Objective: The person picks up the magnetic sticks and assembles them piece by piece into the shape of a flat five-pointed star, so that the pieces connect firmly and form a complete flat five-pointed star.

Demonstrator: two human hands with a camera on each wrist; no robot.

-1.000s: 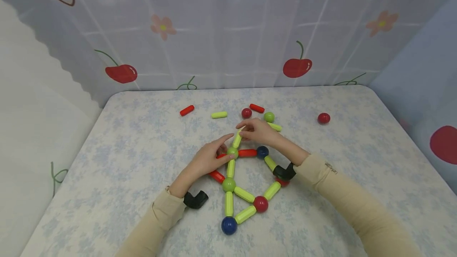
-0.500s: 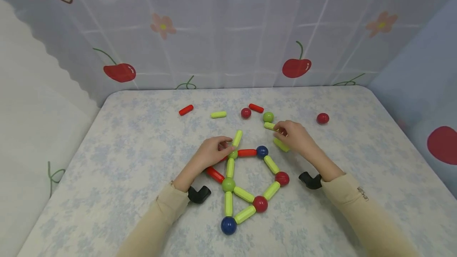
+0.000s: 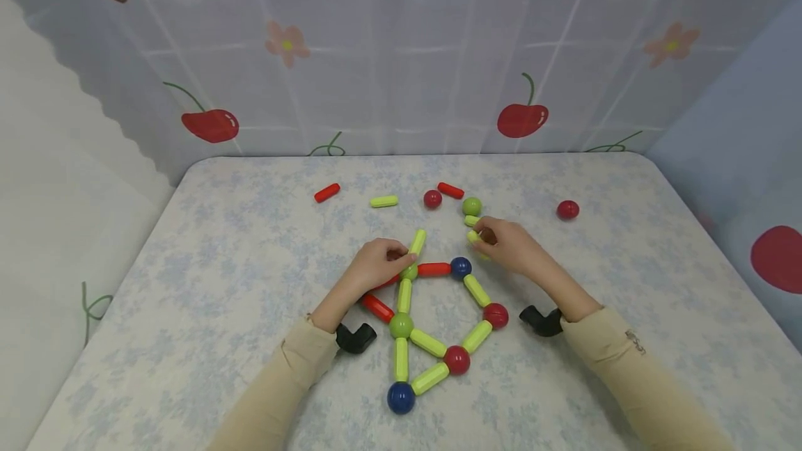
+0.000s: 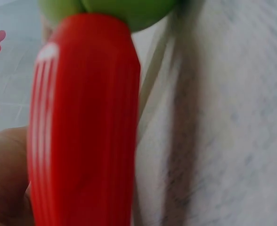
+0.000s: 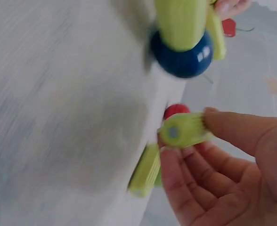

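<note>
A flat frame of coloured magnetic rods and balls lies mid-table. My left hand [image 3: 376, 264] grips it at the upper green ball [image 3: 409, 271], thumb across the joint where a yellow-green rod [image 3: 417, 242] points away. Beneath that hand, a red rod [image 4: 84, 122] fills the left wrist view, its end against the green ball. My right hand [image 3: 510, 246] pinches a loose yellow-green rod [image 5: 188, 129] between thumb and fingers, one end facing the right wrist camera. It is near the frame's blue ball [image 3: 461, 268], which a red rod [image 3: 434, 269] joins to the gripped ball.
Beyond the right hand lie another yellow-green rod [image 3: 471, 220], a green ball [image 3: 472, 207], a red ball [image 3: 432, 199] and a red rod [image 3: 451, 190]. Farther left are a yellow-green rod [image 3: 384, 201] and a red rod [image 3: 327, 192]. A red ball [image 3: 568, 209] lies right.
My right hand has left the rod at the upper green ball, moved right and picked up a loose yellow-green rod, now turned leftward. My left hand stays at the ball, its fingers drawn in.
</note>
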